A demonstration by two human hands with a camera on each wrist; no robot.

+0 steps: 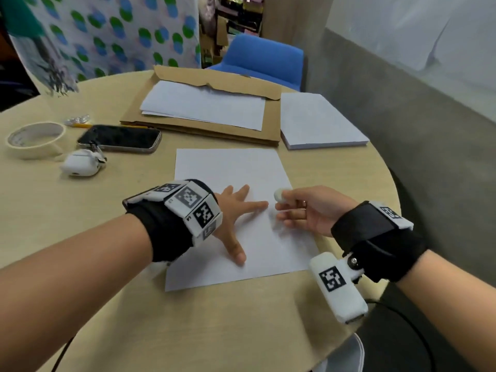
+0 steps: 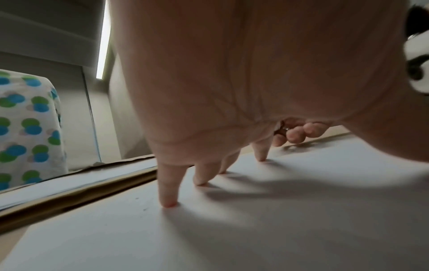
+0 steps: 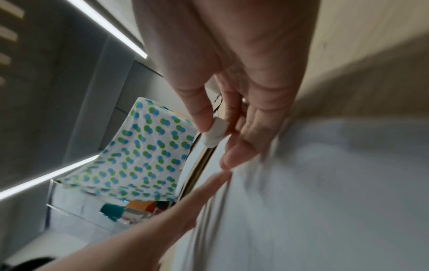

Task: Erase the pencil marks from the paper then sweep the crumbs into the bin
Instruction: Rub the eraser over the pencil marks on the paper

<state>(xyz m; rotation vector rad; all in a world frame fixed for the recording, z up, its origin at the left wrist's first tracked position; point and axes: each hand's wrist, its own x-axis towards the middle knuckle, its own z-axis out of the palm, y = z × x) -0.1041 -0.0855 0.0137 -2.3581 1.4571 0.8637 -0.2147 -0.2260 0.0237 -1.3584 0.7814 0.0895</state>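
The left hand [image 1: 233, 210] lies spread on the sheet of paper [image 1: 241, 167], fingers straight and splayed, holding nothing; in the left wrist view its fingertips [image 2: 169, 202] press down onto the white surface, each casting a shadow toward the wrist. The right hand [image 1: 308, 210] hovers just beside the left index finger, above the paper's right edge; its thumb and forefinger pinch a small white eraser [image 1: 279, 196], the other fingers loosely curled beneath; the right wrist view shows the eraser [image 3: 214, 133] clamped between thumb tip and finger, clear of the sheet, though blur hides how far. No pencil marks or crumbs can be made out on the paper; the surface is too pale and smeared to tell. Beyond the left hand's fingers lies a brown envelope [image 1: 214, 130] with white sheets on it; beyond the right hand sits a stack of paper [image 1: 319, 122]. Outward of the left wrist are a phone [image 1: 120, 138], a white earbud case [image 1: 80, 165] and a tape roll [image 1: 35, 139], all on the round table [image 1: 188, 318].
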